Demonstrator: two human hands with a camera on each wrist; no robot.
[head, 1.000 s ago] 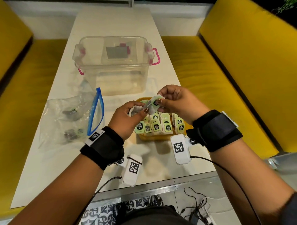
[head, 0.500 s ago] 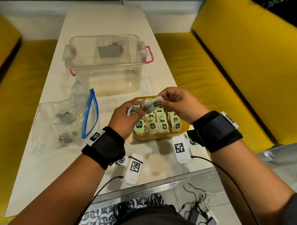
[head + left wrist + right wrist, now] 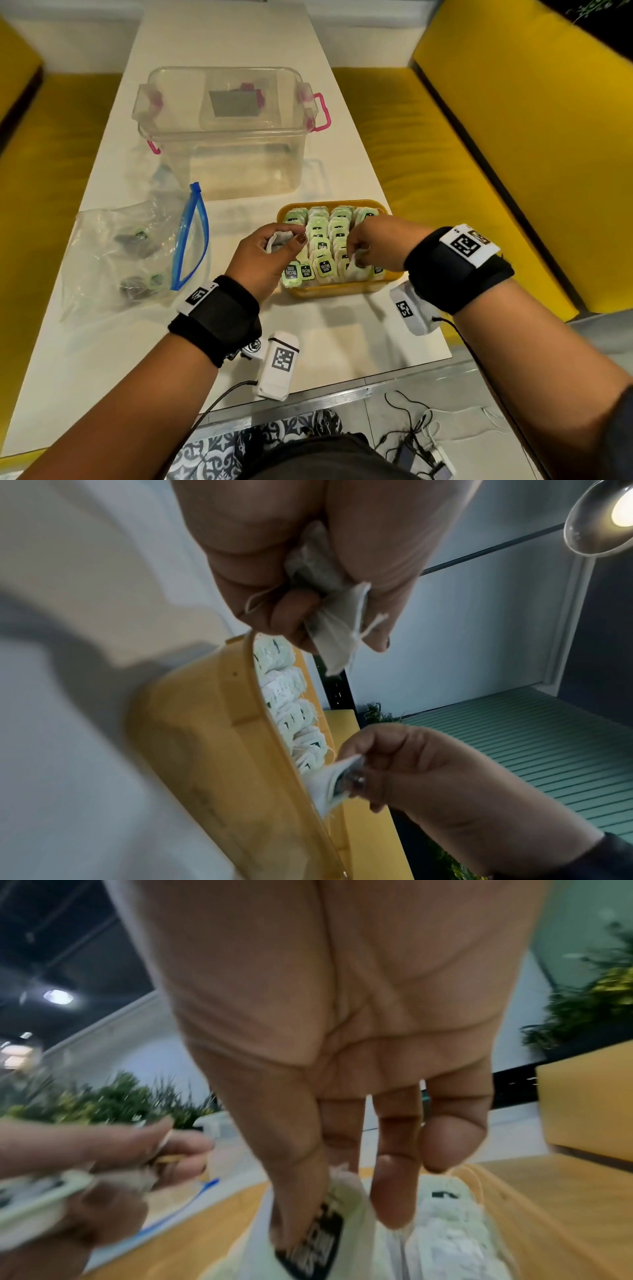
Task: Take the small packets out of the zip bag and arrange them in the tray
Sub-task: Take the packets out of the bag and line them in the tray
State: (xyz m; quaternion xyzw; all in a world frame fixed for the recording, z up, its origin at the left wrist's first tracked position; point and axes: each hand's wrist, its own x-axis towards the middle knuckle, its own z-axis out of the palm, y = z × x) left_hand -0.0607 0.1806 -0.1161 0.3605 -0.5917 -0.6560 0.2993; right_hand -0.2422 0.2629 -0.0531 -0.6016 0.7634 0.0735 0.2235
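Observation:
A yellow tray [image 3: 342, 291] near the table's front edge holds rows of small pale-green tea packets [image 3: 323, 240]. My left hand [image 3: 281, 245] hovers at the tray's left rim and grips a few white tea bags [image 3: 329, 615] in its curled fingers. My right hand [image 3: 359, 255] reaches down into the tray's near right corner and pinches one packet [image 3: 318, 1240] with a black label among the rows. The clear zip bag [image 3: 130, 253] with a blue zipper lies open at the left, with a few packets inside.
A clear plastic storage box [image 3: 226, 130] with pink latches stands behind the tray. Yellow bench seats [image 3: 428, 164] flank the white table [image 3: 120, 359] on both sides. Cables lie on the floor below the table's front edge.
My hands have come apart. The right hand dropped from above the tray down into its near right corner with one packet, while the left stayed at the left rim with the others.

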